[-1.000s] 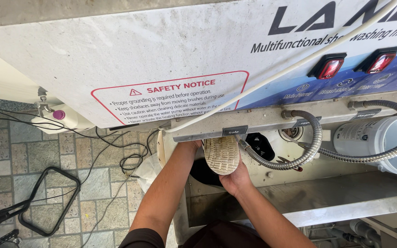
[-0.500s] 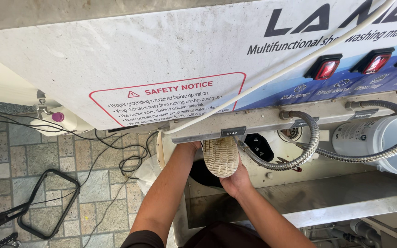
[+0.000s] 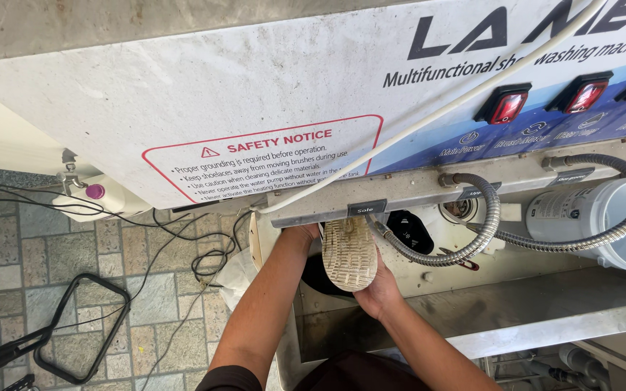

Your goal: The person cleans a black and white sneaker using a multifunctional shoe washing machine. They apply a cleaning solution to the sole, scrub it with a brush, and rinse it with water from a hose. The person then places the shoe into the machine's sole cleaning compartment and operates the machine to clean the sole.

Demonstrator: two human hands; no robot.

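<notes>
A shoe (image 3: 349, 253) is turned sole-up, its pale ridged sole facing me, with the toe end hidden under the washing machine's metal lip (image 3: 400, 192). My right hand (image 3: 380, 289) cups the heel end from below. My left hand (image 3: 300, 233) reaches in beside the shoe's left edge at the toe end; its fingers are hidden under the lip, so its grip is not visible. A dark round brush opening (image 3: 409, 228) lies just right of the shoe.
Two flexible metal hoses (image 3: 487, 224) loop in front of the machine's white panel with red rocker switches (image 3: 503, 105). A white bucket (image 3: 603, 224) stands at the right above a steel shelf (image 3: 530, 304). Black cables (image 3: 204, 253) and a black metal frame (image 3: 81, 326) lie on the paved floor at left.
The view has shifted slightly; the shoe and both hands stay in nearly the same place at the opening, with the shoe nudged a little lower and rightwards.
</notes>
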